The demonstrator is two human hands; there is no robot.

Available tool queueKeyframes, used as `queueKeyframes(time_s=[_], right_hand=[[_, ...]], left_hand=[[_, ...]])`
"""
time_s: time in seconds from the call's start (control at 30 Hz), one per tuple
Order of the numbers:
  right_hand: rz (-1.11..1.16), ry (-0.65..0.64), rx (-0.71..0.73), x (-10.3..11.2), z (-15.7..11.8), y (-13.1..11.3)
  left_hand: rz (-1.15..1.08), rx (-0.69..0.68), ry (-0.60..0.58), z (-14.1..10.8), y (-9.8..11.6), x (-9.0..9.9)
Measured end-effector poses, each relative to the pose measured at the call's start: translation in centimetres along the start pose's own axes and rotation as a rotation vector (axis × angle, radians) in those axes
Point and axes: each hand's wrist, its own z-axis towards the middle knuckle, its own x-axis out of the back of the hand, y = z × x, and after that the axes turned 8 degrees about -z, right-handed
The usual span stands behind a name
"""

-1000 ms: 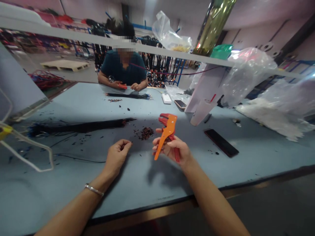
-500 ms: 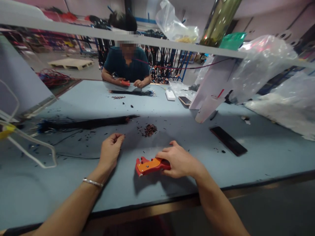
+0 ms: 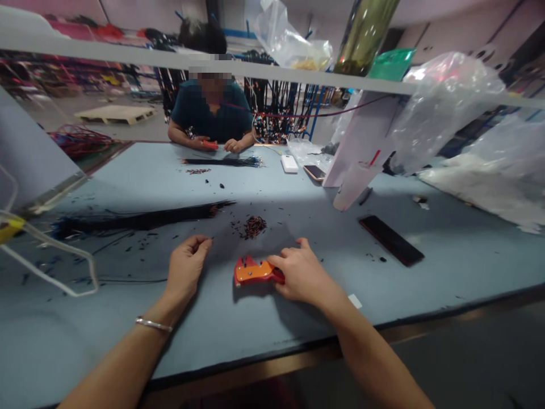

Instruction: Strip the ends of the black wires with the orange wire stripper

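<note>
Left hand (image 3: 186,270): our grip pinches a black wire (image 3: 131,281)
Right hand (image 3: 304,274): our grip holds orange-red pliers (image 3: 254,272) over the near middle bench (image 3: 230,335)
Faint marking (image 3: 288,342): unreadable to us

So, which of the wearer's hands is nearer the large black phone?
Right. The right hand is left of the large black phone; the left hand is farther left.
</note>
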Motion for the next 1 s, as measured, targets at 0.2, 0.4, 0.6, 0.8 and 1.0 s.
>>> queueKeyframes(time_s=[0.2,0.4,0.6,0.8,1.0], right_hand=[[-0.063,0.063,-0.329,-0.9,0.8,0.8],[0.145,0.111,-0.121,-0.9,0.5,-1.2],[0.101,0.152,-0.048,-1.6,1.6,-3.8],[0.048,0.142,-0.098,-2.0,2.5,-3.3],[0.124,0.154,0.049,-1.8,0.9,-1.4]], left_hand=[[0.006,-0.04,-0.012,0.1,-0.1,0.0],[0.091,-0.071,0.024,0.2,0.4,0.5],[0.073,-0.07,0.112,0.6,0.5,1.2],[0.091,-0.068,0.13,0.9,-0.1,1.1],[0.045,-0.078,0.156,1.4,-1.1,1.5]])
